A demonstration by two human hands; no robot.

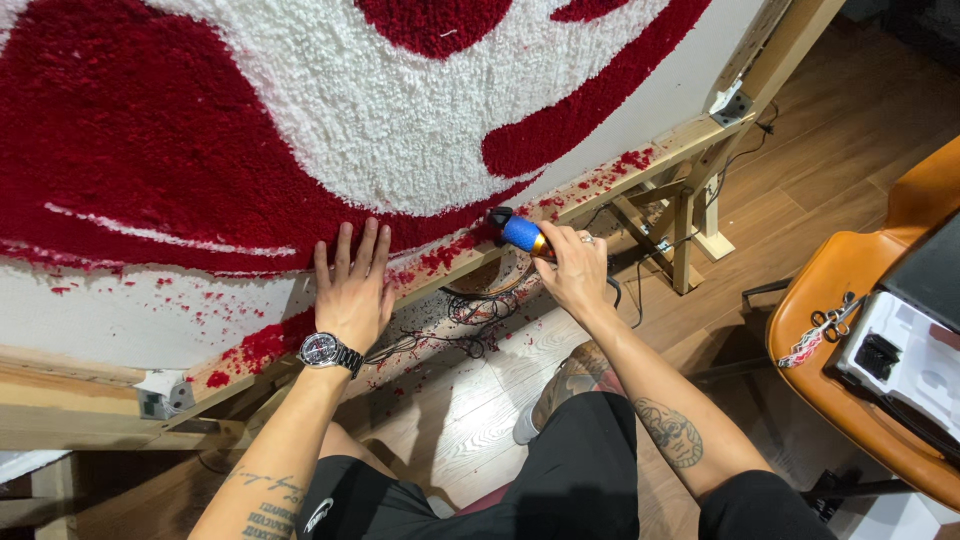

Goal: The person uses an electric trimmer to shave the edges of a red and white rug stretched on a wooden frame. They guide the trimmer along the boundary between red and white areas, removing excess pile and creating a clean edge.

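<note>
Nearest the camera, black shorts [560, 490] are seen on the seated person, with a patterned shoe [565, 385] set on the wooden floor [470, 420] between the forearms. A steel wristwatch [328, 351] is worn on the left wrist. The left hand [352, 285] is laid flat against the lower edge of the rug [200, 130], fingers straight, slightly spread and pointing upward, the palm pressed to the red pile. The right hand [575, 265] is closed around the trimmer [520, 233], a blue tool with a black head and a gold band; the fingers are wrapped over its body and a ring is seen on one finger. The trimmer's head is held against the red border of the rug, just above the wooden frame [640, 165]. Red fluff [262, 345] is scattered along the frame's lower rail and on the floor beneath. Black cables [475, 310] are coiled on the floor below the right hand. To the right, an orange chair [850, 400] is noted, with scissors [830, 322] and an open white box [915, 360] resting on its seat. The rug, red and white, is stretched upright across the frame.
</note>
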